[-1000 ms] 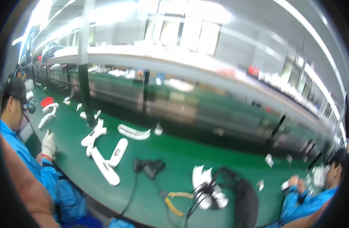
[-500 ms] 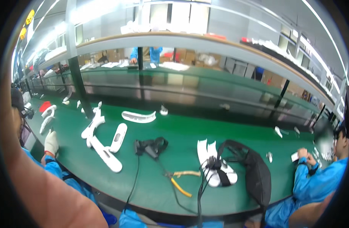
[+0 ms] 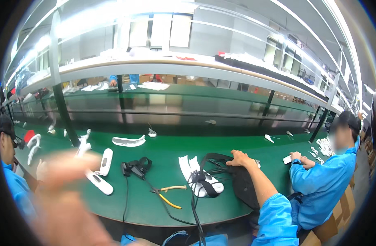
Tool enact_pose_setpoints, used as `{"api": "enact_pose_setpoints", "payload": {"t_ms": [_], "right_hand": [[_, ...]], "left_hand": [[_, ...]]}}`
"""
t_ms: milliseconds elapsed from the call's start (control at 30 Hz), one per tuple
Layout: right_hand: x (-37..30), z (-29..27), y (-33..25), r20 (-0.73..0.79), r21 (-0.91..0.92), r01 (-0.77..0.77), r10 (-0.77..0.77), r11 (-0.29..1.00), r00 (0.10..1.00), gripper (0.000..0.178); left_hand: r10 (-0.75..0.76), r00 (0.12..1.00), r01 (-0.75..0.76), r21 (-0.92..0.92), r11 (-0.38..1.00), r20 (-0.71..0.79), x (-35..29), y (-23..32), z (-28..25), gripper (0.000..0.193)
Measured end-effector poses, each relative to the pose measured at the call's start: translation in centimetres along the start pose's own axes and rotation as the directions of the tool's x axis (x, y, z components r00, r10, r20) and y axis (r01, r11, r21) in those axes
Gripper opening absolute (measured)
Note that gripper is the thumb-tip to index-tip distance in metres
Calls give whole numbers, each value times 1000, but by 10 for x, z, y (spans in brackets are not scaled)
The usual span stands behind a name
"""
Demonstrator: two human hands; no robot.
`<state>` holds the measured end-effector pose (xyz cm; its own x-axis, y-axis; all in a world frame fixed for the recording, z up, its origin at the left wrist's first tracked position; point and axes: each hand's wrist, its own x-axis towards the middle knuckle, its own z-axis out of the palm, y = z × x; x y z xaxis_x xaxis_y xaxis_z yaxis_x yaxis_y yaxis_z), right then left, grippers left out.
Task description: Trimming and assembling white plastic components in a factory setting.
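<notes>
My right hand (image 3: 242,159) reaches in from the lower right, its fingers bent over the top edge of a black fabric bag (image 3: 244,184). Beside the bag, two white curved plastic shells (image 3: 201,187) lie bundled with black cables and a dark band. My left hand (image 3: 69,180) is a large blur at the lower left, raised close to the camera; its fingers are smeared by motion. Behind it, partly covered, lie white elongated plastic parts (image 3: 99,183). In the middle rest a black strapped device (image 3: 135,168) with a cable and pliers (image 3: 167,196) with yellowish handles.
A white curved shell (image 3: 128,142) lies farther back on the green table (image 3: 155,217). Shelf posts (image 3: 65,115) rise behind it. Co-workers in blue sit at left (image 3: 11,180) and right (image 3: 323,176), the right one handling a small white piece near a pile of white parts (image 3: 325,146).
My right hand has come into view and onto the black bag. The left hand and forearm have moved up and inward, blurring. The view has swung to the right.
</notes>
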<state>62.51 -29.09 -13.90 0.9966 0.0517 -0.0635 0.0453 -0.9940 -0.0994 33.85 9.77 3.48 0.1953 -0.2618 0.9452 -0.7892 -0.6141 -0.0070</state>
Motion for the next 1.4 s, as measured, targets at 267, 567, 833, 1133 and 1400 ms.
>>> {"api": "enact_pose_setpoints", "payload": {"t_ms": [267, 567, 833, 1133, 1400], "right_hand": [[36, 35, 45, -604, 360, 228, 39, 905, 796, 20], [-6, 12, 75, -445, 884, 418, 650, 209, 616, 23], [-32, -31, 44, -615, 785, 424, 485, 451, 622, 16], [-77, -25, -37, -449, -103, 648, -617, 754, 647, 35], [-49, -24, -37, -672, 409, 502, -121, 762, 730, 14]], "left_hand": [[-675, 212, 976, -113, 188, 707, -192, -9, 198, 67], [-543, 71, 719, -420, -553, 836, -166, -18, 235, 61], [-554, 214, 932, -338, -131, 804, -146, -39, 234, 58], [-607, 149, 947, -289, -139, 781, -144, -62, 244, 47], [-654, 178, 854, -445, -268, 735, -161, -23, 259, 51]]}}
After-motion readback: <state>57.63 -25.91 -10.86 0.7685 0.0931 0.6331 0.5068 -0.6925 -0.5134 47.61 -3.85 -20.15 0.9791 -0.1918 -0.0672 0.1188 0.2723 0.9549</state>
